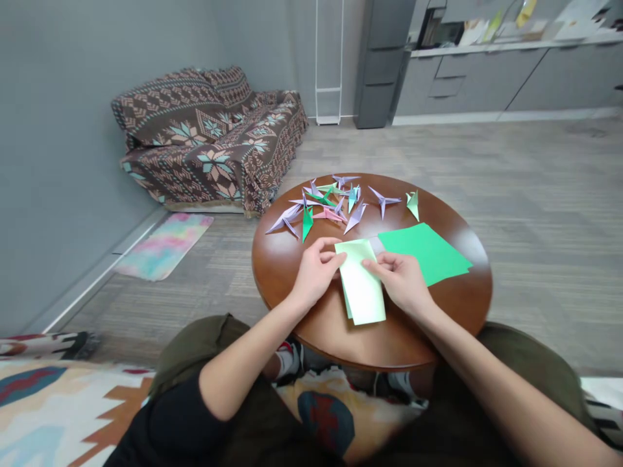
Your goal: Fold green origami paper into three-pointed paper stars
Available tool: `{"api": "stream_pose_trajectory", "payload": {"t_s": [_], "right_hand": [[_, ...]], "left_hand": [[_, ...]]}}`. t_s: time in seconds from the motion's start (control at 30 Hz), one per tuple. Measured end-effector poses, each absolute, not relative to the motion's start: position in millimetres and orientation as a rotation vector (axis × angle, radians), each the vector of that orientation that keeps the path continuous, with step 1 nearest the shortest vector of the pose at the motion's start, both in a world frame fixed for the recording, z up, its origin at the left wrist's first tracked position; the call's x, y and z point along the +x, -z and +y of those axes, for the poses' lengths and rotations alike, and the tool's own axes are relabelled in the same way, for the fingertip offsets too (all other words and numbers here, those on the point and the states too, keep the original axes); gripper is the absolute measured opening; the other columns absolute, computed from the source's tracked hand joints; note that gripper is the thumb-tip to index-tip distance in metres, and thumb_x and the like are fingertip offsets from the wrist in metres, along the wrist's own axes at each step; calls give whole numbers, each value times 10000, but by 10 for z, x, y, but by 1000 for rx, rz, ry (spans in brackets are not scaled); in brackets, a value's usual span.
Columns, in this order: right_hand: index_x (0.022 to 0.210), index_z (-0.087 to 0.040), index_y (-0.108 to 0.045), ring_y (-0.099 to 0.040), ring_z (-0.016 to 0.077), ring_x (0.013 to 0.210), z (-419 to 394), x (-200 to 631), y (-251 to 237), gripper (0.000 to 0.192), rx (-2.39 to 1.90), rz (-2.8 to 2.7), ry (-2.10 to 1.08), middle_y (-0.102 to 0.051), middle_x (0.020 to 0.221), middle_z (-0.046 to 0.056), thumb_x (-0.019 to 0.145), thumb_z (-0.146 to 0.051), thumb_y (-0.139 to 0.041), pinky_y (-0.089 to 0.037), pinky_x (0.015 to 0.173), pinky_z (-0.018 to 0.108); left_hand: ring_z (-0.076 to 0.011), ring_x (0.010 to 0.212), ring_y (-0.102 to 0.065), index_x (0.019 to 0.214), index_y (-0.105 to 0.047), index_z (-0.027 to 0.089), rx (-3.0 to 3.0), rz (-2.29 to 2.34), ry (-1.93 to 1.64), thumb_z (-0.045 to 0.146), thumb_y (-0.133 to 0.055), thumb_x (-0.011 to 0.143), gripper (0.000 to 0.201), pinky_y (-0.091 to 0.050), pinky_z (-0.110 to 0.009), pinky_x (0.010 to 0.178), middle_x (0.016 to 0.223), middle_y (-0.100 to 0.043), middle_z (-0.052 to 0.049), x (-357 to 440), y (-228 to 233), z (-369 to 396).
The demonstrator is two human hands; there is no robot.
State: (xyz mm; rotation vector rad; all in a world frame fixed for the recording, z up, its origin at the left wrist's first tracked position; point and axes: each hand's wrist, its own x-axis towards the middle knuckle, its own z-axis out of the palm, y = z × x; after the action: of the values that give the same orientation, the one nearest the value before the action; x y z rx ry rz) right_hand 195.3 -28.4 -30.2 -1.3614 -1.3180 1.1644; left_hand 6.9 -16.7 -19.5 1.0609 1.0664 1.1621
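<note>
Pale-green folded sheet (361, 285) — two hands (315, 271)

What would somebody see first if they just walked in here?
Probably the pale green folded paper at the near middle of the round wooden table, pinched at its far end by the left hand and right hand. Then the bright green sheets just right of it, and the heap of colourful folded paper cranes along the table's far edge.

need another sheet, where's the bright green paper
In the head view, the bright green paper lies flat on the round table, right of the right hand.
</note>
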Motion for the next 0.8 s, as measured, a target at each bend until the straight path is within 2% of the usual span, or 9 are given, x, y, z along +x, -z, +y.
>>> {"api": "stream_pose_trajectory", "payload": {"t_s": [0.1,0.17,0.27,0.33,0.4,0.5,0.63,0.7,0.8], "right_hand": [[643,-189,-615,-410,107,497,-258,1987,317,467,-1364,-1318,-1187,-560,534,-16,750,-600,-808,-288,473,252],[667,-184,-637,-489,124,526,-236,2022,308,445,-1350,-1335,-1260,-618,582,2,744,-585,-813,-370,490,256],[736,-174,-683,-618,167,606,-193,2084,282,400,-1367,-1385,-1358,-713,688,41,704,-545,-830,-498,565,284],[744,-177,-676,-643,179,616,-158,2123,283,380,-1426,-1459,-1322,-726,699,48,708,-533,-804,-516,576,294],[724,-183,-658,-639,182,601,-125,2151,309,346,-1480,-1533,-1242,-709,670,43,731,-510,-771,-506,566,296],[706,-188,-643,-637,188,586,-93,2161,366,277,-1520,-1581,-1178,-698,650,43,758,-442,-741,-496,563,302],[717,-200,-613,-685,212,601,-91,2143,376,219,-1555,-1621,-1143,-720,661,57,804,-374,-713,-512,561,304],[829,-206,-609,-701,216,582,-98,2149,341,175,-1573,-1631,-1118,-730,658,41,817,-344,-715,-525,553,302],[1051,-238,-527,-672,208,499,-102,2196,282,329,-1585,-1671,-1120,-713,615,-25,822,-342,-739,-518,492,292]], "left_hand": [[-182,669,-720,1042,-504,240,1193,1127,-1196,262,-802,797,386,-540,-257,637,741,-745,14,50,193,-172],[-166,679,-714,940,-473,240,1284,1137,-1226,249,-765,828,312,-518,-239,649,731,-713,26,38,210,-165],[-165,705,-708,884,-534,220,1434,1187,-1171,223,-700,872,167,-527,-253,686,732,-691,20,13,257,-141],[-184,751,-717,934,-620,211,1597,1275,-1075,194,-666,897,61,-558,-299,748,784,-714,-1,-6,278,-132],[-223,888,-721,971,-694,204,1854,1397,-1000,183,-671,912,67,-576,-363,842,952,-738,-52,-25,275,-133],[-282,1129,-657,990,-769,190,2247,1454,-913,215,-712,930,85,-543,-440,1007,1195,-689,-112,-51,240,-140],[-298,1223,-632,1103,-770,218,2446,1267,-551,306,-752,941,185,-504,-479,1083,1243,-723,-79,-68,212,-152],[-311,1285,-609,1173,-736,231,2493,1256,-445,343,-764,938,262,-494,-495,1087,1299,-720,-72,-60,217,-169],[-321,1328,-582,1232,-695,225,2546,1327,-422,374,-736,958,314,-488,-499,1086,1382,-683,-89,-27,234,-205]]}}
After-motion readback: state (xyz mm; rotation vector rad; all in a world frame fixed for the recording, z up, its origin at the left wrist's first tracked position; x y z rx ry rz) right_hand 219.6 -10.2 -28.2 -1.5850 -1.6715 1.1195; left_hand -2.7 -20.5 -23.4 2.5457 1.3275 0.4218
